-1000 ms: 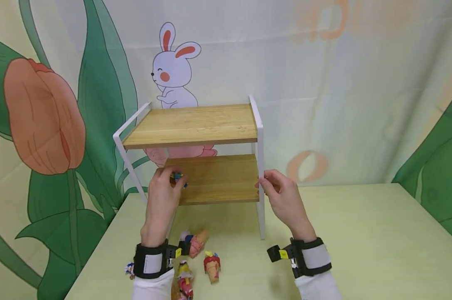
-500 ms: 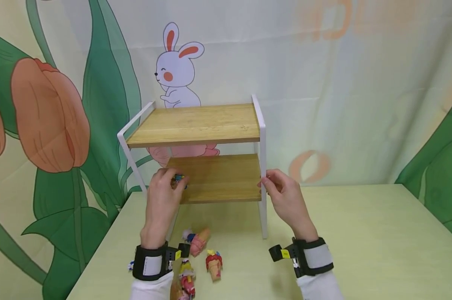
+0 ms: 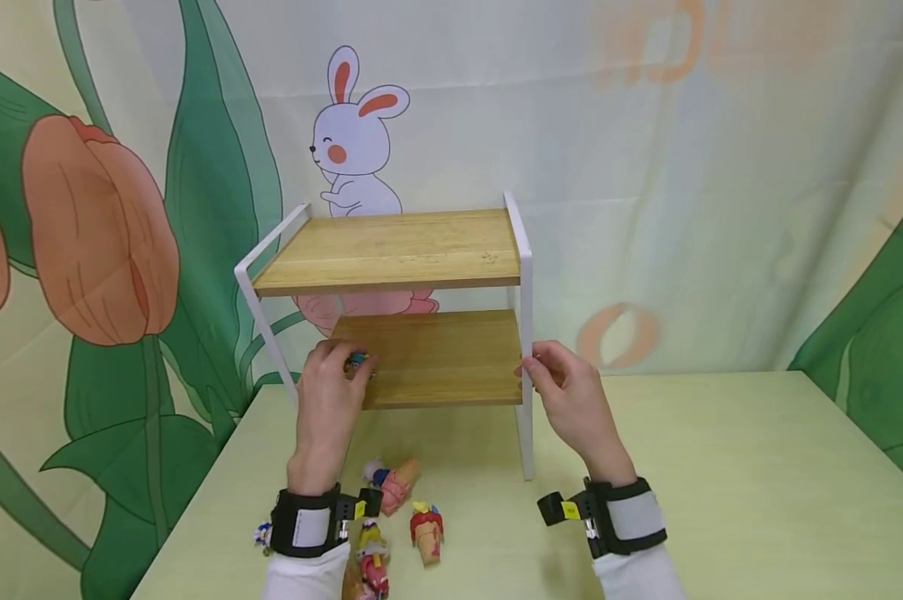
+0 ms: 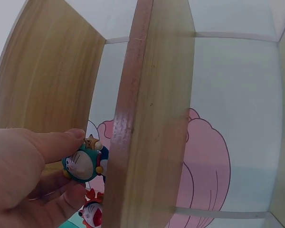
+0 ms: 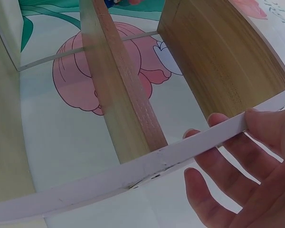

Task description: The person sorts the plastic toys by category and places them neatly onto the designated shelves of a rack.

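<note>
While the left grip (image 3: 327,387) pinches a teal figurine (image 4: 81,165), near the lower shelf (image 3: 444,358), the right grip (image 3: 575,396) holds white frame (image 3: 526,312)

A pale, creased cloth backdrop (image 3: 721,250) stands behind the light yellow-green, smooth worktop (image 3: 721,467), printed with a white cartoon rabbit (image 3: 352,150), a large orange tulip (image 3: 99,233), broad green leaves (image 3: 215,142) and faded orange lettering (image 3: 676,62), under soft, even light.

Head view forward-down, close wrist views from either side, shelf (image 3: 395,250) shared
</note>
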### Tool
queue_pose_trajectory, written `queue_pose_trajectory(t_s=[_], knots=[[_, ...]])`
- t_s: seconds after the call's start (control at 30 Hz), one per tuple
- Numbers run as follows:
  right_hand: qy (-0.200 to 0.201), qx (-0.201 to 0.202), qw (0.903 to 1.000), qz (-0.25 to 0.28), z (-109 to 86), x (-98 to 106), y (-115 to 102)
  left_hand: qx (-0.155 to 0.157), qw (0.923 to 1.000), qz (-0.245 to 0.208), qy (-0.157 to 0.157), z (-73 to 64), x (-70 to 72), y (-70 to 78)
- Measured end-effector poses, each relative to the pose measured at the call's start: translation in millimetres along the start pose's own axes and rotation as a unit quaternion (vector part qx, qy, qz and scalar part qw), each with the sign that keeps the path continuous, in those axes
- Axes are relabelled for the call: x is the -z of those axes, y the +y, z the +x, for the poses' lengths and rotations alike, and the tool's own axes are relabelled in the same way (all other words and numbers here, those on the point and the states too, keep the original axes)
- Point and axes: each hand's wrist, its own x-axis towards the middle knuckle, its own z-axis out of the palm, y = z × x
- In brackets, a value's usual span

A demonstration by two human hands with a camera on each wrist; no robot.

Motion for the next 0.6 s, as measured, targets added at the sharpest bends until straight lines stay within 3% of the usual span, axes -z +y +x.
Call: queue_pose_trajectory(t_s=[0.6], knots=[[0.009,0.01,0.9999,-0.008,-0.1,0.4,2.2,0.009,0.9999,0.01,-0.001,-2.2,-7.8,-1.6]])
